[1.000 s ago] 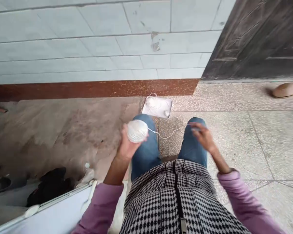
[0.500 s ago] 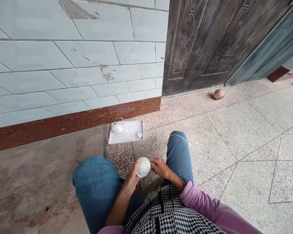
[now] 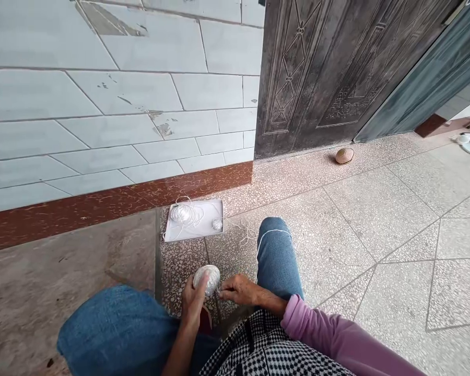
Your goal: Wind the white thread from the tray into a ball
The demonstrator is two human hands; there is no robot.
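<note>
A ball of white yarn (image 3: 212,279) sits in my left hand (image 3: 194,301), whose thumb lies across its front. Just right of the ball is my right hand (image 3: 241,290), its thumb and forefinger pinched together; the yarn between them is too thin to make out. A white strand (image 3: 276,230) crosses my right knee and trails over the floor toward a shallow white tray (image 3: 196,234). In the tray lie a loose heap of white yarn (image 3: 183,213) and a small white ball (image 3: 217,224).
A tiled wall (image 3: 141,89) with a brown base strip stands behind the tray. Farther right are a dark carved door (image 3: 317,78) and a blue-grey curtain (image 3: 411,78). A round tan object (image 3: 344,155) lies on the speckled floor (image 3: 337,209) by the door.
The yarn ball and both hands have shifted left and down in view. My left thumb now lies over the ball's front. My left knee has swung outward to the left.
</note>
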